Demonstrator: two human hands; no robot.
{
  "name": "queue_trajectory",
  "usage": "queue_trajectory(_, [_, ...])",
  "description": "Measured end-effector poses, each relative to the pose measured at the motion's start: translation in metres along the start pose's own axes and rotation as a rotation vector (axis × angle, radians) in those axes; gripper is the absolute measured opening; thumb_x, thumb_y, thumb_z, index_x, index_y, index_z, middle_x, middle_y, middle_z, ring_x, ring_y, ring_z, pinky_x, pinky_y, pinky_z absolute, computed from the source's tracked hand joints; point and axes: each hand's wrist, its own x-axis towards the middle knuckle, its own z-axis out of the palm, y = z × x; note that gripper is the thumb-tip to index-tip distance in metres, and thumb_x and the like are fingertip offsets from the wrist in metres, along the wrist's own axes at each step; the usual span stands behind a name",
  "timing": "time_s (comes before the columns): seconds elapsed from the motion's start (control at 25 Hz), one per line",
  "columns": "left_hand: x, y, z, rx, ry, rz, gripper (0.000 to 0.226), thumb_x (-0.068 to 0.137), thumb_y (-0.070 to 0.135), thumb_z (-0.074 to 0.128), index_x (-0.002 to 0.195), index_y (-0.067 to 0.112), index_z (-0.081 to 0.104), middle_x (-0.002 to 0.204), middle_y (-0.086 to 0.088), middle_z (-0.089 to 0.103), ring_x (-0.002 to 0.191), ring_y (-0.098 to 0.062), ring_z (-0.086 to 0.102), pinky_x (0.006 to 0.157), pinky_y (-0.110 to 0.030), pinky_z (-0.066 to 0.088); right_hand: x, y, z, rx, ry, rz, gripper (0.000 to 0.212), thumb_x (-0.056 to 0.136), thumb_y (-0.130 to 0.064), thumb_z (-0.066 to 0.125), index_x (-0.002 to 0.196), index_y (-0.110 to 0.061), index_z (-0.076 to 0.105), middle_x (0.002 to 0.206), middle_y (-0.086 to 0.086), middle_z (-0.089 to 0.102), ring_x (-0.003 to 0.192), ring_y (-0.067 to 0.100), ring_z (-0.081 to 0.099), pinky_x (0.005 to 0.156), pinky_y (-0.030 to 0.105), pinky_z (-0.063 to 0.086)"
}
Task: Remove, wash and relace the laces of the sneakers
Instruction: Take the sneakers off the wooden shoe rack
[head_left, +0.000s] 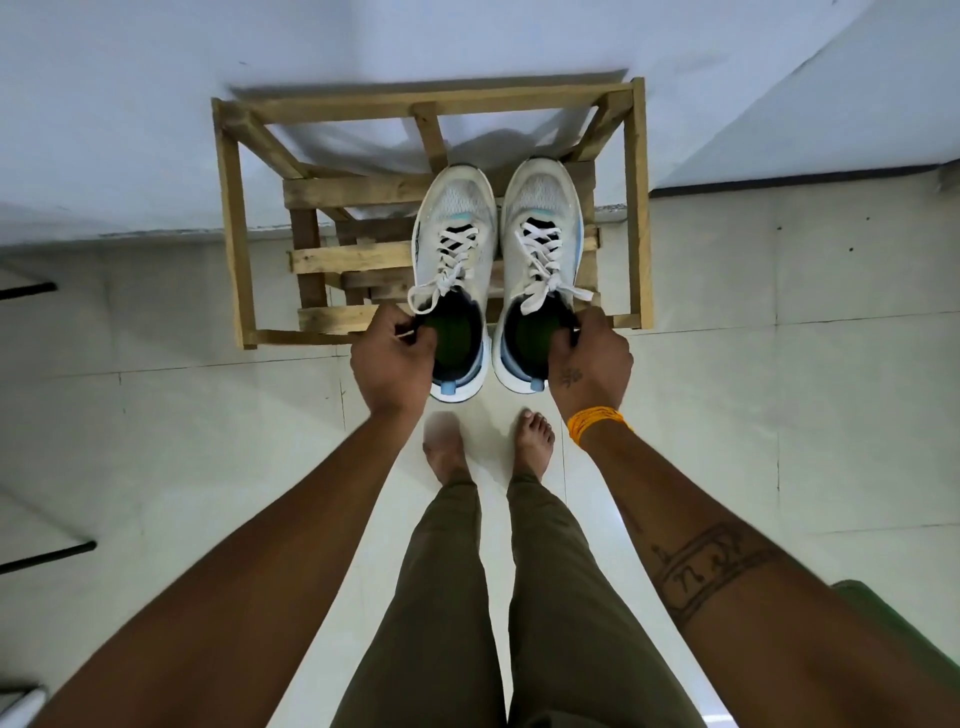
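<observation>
Gripping mesh sneakers' collars (flat white laces (451, 262) tied), left hand (390, 358), right hand (592, 358).

Two white mesh sneakers (498, 270) with laced white laces (452, 260) are pointing away side by side, hanging by their collars.

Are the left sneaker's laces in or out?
In. The white laces still criss-cross the eyelets of the left sneaker, their loose ends hanging untied near the collar.

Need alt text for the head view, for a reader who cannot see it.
A person's left hand and right hand each grip the collar of a white laced sneaker, left sneaker and right sneaker, above a wooden rack on a tiled floor.
</observation>
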Motion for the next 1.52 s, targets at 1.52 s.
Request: queue_trajectory(1.52, [-0.332, -0.298, 0.039, -0.041, 0.009, 0.067, 0.016, 0.09, 0.005, 0.058, 0.084, 0.009, 0.044, 0.07, -0.004, 0.057, 0.064, -0.028, 0.049, 0.058, -0.036, 0.035, -0.318, 0.323, 0.09, 0.267, 0.112, 0.026, 0.004, 0.089, -0.012, 0.063, 0.088, -0.011, 0.067, 0.077, 0.003, 0.064, 0.073, 0.027, 0.056, 0.066, 0.03, 0.036])
